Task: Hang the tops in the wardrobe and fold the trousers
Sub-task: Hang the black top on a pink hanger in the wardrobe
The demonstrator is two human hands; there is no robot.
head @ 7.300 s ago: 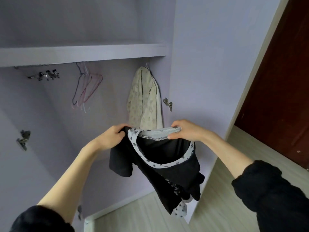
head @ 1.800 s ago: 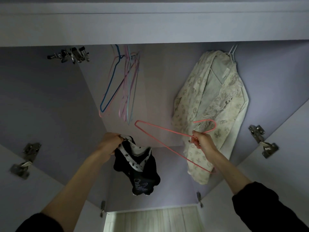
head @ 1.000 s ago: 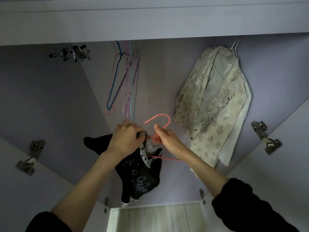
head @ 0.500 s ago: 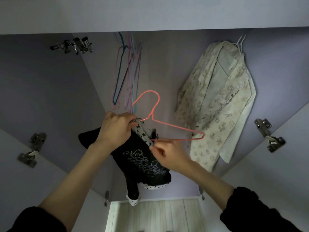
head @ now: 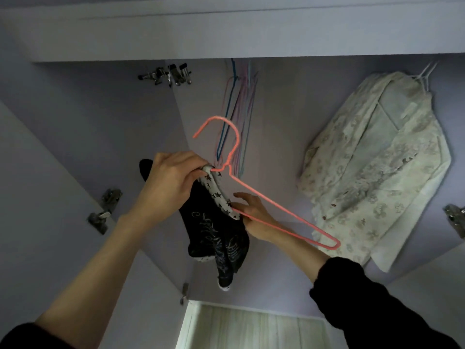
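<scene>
A black top (head: 214, 230) with a white star-printed collar hangs in front of the open wardrobe. My left hand (head: 168, 182) grips the collar at its upper end, together with the left arm of a pink wire hanger (head: 281, 207). My right hand (head: 254, 215) pinches the lower end of the collar against the hanger's bottom wire. The left part of the hanger is inside the neck opening; its hook points up and its right end sticks out bare.
Several thin coloured hangers (head: 239, 109) hang from the rail behind. A cream patterned jacket (head: 372, 167) hangs at the right. Metal clips (head: 168, 75) sit at the upper left. Door hinges (head: 104, 210) flank the opening. Pale wooden floor (head: 251, 328) lies below.
The hanger has swung upright and gone further into the collar. My right hand has moved from the hanger's neck down to the collar's lower end. My left hand stays on the collar.
</scene>
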